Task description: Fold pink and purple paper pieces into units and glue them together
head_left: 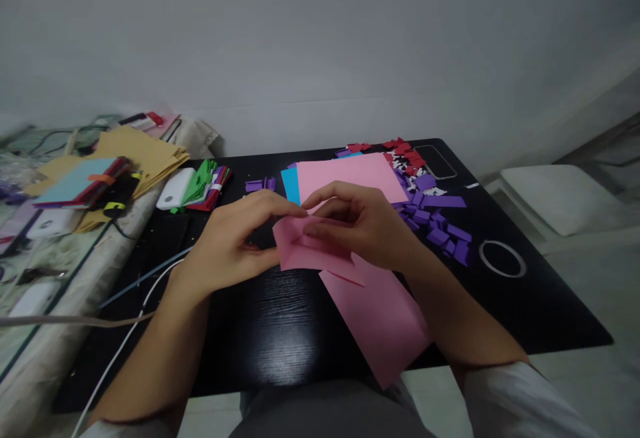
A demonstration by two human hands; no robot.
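Between both hands, above the black table point(260, 351), is a folded piece of pink paper point(305, 255). My left hand point(235, 241) pinches its left edge with thumb and fingers. On the right side, my right hand point(367, 225) grips the same paper, its thumb pressed on a fold and its fingers behind. Below my right hand a larger pink sheet point(380, 318) lies on the table, reaching its front edge. Just behind the hands is a flat pink sheet point(350, 175) on top of a blue sheet point(291, 185).
Purple folded paper pieces point(440, 225) and red pieces point(407, 155) are piled at the back right, near a round ring point(503, 258). Bundled green strips point(203, 181) stand back left. A white cable point(135, 325) crosses the left side. A cluttered glass table point(30, 258) adjoins. A white stool point(543, 198) stands right.
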